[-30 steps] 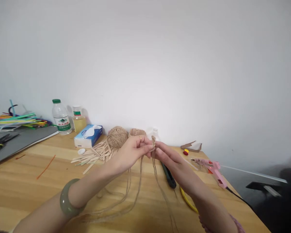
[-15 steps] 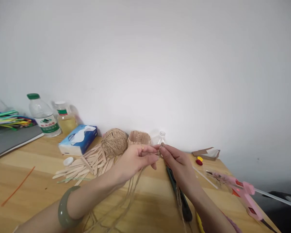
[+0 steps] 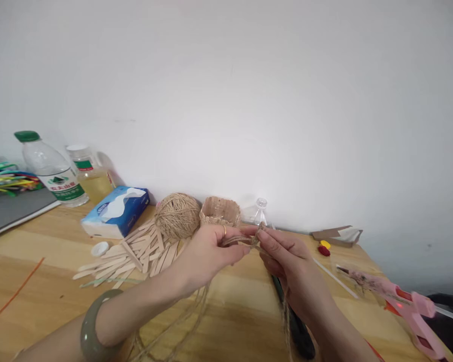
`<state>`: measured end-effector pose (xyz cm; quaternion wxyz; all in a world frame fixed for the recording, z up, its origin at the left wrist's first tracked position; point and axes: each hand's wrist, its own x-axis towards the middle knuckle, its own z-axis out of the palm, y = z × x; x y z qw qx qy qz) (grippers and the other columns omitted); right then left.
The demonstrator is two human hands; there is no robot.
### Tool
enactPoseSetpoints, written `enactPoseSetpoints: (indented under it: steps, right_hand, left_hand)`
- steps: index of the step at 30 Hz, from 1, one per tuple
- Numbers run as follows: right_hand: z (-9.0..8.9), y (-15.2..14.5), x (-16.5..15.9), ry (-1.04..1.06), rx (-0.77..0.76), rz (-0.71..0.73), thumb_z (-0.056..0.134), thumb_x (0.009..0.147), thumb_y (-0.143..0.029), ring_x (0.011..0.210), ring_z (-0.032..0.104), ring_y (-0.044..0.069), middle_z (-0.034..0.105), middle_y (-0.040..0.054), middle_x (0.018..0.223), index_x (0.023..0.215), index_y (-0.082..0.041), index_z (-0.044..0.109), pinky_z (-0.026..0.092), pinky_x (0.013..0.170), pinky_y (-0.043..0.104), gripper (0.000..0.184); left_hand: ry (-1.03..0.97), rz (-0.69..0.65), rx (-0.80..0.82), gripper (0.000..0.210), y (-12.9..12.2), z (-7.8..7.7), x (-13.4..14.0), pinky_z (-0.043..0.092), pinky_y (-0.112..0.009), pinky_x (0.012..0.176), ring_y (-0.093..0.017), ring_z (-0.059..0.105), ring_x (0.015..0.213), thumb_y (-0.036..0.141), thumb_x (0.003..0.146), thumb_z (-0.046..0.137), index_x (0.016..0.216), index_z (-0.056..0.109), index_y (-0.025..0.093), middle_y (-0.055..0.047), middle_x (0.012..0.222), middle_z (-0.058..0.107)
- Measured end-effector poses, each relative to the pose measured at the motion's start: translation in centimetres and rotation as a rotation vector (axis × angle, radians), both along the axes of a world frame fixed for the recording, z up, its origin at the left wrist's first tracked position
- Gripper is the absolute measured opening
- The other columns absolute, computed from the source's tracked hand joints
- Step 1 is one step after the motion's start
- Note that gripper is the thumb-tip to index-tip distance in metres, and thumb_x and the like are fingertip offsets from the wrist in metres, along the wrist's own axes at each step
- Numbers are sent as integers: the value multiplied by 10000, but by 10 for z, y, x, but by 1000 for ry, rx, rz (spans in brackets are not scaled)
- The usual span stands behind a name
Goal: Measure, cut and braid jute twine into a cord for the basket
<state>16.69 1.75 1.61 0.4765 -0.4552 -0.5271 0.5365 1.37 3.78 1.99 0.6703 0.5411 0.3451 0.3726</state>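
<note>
As hands (image 3: 207, 251) handle twine (image 3: 254, 241), wall (image 3: 226, 100) backs wooden table (image 3: 236, 311).

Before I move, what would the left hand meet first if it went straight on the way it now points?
Most likely the twine pinched in the right hand, then that hand itself; exact depth between them is unclear from this view.

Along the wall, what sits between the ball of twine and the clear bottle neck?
In the head view, a small tan container stands between the ball of twine and the clear bottle neck.
</note>
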Motion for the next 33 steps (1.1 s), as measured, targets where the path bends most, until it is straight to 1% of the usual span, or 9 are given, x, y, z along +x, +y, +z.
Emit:
enactPoseSetpoints:
  steps: [7,11,14,17,20,24,26,30,33]
  right_hand:
    - [3,1,-1,17,-29,76,525,821,-404,448,132,50,170,-71,500,949,-120,621,74,412,212,326]
    - [3,3,1,8,-61,133,510,827,-424,453,121,50,173,-75,530,1075,-136,537,70,405,198,381]
    - [5,4,5,-57,-54,157,491,827,-450,452,129,52,180,-78,540,1122,-142,482,87,399,188,427]
    - [10,3,8,-251,42,199,484,830,-424,458,219,58,270,-67,538,1045,-157,522,167,410,181,344]
    - [15,2,12,-508,158,238,468,842,-332,519,367,77,418,-33,567,810,-162,578,280,477,190,205]
    - [17,1,14,-669,241,231,435,855,-259,642,505,108,552,-3,643,687,-163,554,366,604,205,227]
    - [16,1,14,-675,247,222,422,859,-251,634,509,108,554,-4,653,700,-166,543,371,597,204,217]
    - [16,0,11,-729,254,183,378,866,-225,547,415,95,434,-27,566,615,-169,448,322,519,198,266]
    - [17,0,8,-721,248,167,381,861,-227,602,425,105,448,-20,624,686,-173,475,335,551,202,206]
  left_hand:
    - [-44,118,7,75,-2,-4,2,366,-246,888,-158,524,1042,263,659,685,672,694,189,-12,923,676]
    - [-24,172,-48,108,-2,-3,2,423,-250,735,-133,582,780,289,641,696,668,692,184,0,710,669]
    - [-24,185,-64,124,-1,-2,1,411,-227,621,-103,550,626,302,629,706,677,696,188,22,579,624]
    - [-22,179,-46,131,1,-3,0,378,-206,568,-80,514,578,312,629,705,664,698,186,21,604,633]
    - [-10,159,-16,130,2,-5,0,356,-195,549,-68,497,561,310,638,698,645,689,180,23,634,644]
    - [17,150,8,120,1,-6,0,324,-195,519,-67,485,549,292,641,691,650,681,173,24,645,646]
    - [22,149,4,113,1,-4,1,307,-194,504,-61,469,532,282,649,682,653,675,170,27,636,637]
    - [51,180,-11,105,2,-3,2,286,-193,492,-42,417,489,247,660,666,613,639,157,46,567,582]
    - [49,192,-8,137,4,-6,3,269,-196,479,-36,375,459,273,651,672,606,619,154,58,537,539]
